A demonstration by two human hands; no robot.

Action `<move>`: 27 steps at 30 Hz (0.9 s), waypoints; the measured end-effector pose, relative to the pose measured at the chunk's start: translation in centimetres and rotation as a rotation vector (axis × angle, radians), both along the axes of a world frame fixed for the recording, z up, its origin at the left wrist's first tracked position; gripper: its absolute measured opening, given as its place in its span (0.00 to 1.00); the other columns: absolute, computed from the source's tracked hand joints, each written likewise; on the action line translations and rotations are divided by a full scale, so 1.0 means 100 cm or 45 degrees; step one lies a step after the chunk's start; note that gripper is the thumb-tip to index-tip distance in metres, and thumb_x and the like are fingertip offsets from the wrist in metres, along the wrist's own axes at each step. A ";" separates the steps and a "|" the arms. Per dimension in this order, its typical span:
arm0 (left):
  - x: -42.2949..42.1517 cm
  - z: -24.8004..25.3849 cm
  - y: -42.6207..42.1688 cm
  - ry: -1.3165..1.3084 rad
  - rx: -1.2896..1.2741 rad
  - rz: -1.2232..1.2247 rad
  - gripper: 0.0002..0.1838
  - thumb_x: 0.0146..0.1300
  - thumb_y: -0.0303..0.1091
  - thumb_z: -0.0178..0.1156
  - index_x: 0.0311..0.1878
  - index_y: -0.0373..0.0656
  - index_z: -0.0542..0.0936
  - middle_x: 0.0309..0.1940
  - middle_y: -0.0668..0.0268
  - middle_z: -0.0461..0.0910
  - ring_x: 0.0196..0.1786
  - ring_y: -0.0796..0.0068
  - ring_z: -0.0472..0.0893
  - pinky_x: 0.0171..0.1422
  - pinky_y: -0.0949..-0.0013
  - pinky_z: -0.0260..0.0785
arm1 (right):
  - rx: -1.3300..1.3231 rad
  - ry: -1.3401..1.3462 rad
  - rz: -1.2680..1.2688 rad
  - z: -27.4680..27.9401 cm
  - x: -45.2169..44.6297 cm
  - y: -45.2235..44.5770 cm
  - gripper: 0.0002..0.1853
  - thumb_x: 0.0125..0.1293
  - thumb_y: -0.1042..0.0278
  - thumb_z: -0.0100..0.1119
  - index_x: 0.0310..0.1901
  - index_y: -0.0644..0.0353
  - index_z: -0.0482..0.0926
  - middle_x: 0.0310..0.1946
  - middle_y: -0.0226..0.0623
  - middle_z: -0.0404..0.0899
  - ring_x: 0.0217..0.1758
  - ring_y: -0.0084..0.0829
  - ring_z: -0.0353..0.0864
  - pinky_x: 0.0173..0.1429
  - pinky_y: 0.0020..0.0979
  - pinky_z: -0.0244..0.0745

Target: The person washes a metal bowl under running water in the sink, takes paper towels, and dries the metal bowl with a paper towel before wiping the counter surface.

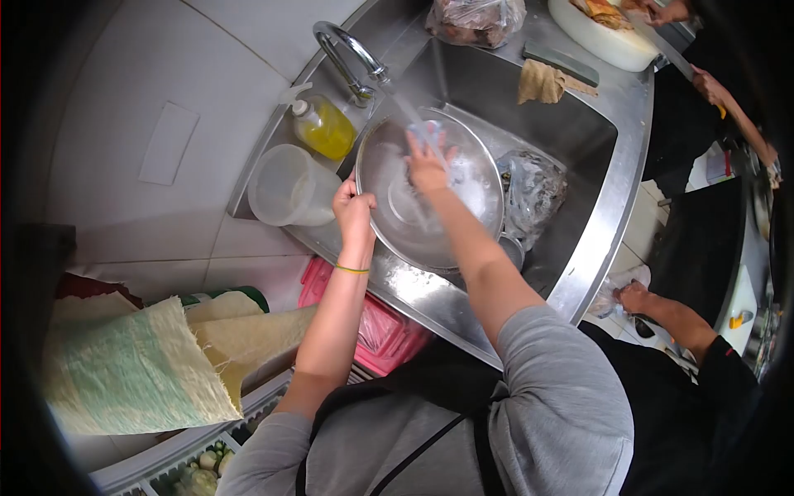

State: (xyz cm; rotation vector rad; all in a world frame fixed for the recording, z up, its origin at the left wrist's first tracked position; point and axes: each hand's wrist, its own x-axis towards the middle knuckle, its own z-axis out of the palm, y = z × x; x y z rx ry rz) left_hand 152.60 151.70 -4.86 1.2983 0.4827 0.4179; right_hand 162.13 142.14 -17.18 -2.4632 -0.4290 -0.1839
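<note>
My left hand (354, 213) grips the near-left rim of a large round metal bowl (385, 165), with the thumb over the edge. The bowl is tilted over the steel sink (583, 165). Inside it, my right hand (428, 168) has its fingers spread under the stream of water (404, 106). That stream falls from a curved chrome faucet (337, 35) and blurs the fingertips. Water and whitish splashes show on the bowl's inside. To the bowl's right, a wet clear plastic bag (533, 194) with dark contents lies in the sink.
A pump bottle of yellow liquid (325, 131) and a translucent tub (281, 186) stand left of the sink. A bagged item (475, 21), a tan cloth (542, 81) and a white basin (608, 41) lie beyond. Other people's arms (674, 318) show at right.
</note>
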 end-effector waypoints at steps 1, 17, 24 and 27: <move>-0.001 0.008 0.001 -0.005 0.011 0.004 0.14 0.31 0.10 0.45 0.13 0.42 0.57 0.57 0.55 0.67 0.27 0.82 0.66 0.23 0.79 0.52 | -0.258 -0.060 -0.014 0.001 0.002 -0.023 0.29 0.59 0.58 0.49 0.63 0.38 0.54 0.66 0.41 0.47 0.69 0.52 0.41 0.63 0.65 0.35; 0.133 -0.061 -0.032 0.398 0.396 -0.230 0.09 0.38 0.18 0.48 0.08 0.38 0.62 0.23 0.59 0.78 0.32 0.72 0.76 0.32 0.72 0.63 | 0.977 0.896 0.412 0.043 -0.059 -0.068 0.40 0.47 0.63 0.64 0.61 0.62 0.57 0.59 0.42 0.61 0.62 0.35 0.58 0.63 0.26 0.51; 0.140 0.017 -0.061 0.585 1.489 -0.631 0.22 0.49 0.39 0.52 0.47 0.37 0.71 0.52 0.50 0.68 0.52 0.57 0.71 0.53 0.63 0.64 | 0.844 0.751 0.377 0.098 0.000 -0.139 0.19 0.48 0.66 0.65 0.43 0.62 0.75 0.33 0.32 0.77 0.34 0.23 0.74 0.40 0.25 0.68; 0.156 0.019 -0.034 0.320 2.084 -0.813 0.32 0.54 0.59 0.45 0.50 0.40 0.75 0.53 0.52 0.70 0.55 0.54 0.70 0.56 0.64 0.62 | 0.802 0.431 0.360 0.099 0.036 -0.153 0.11 0.49 0.64 0.63 0.32 0.60 0.79 0.28 0.33 0.79 0.29 0.27 0.77 0.34 0.30 0.71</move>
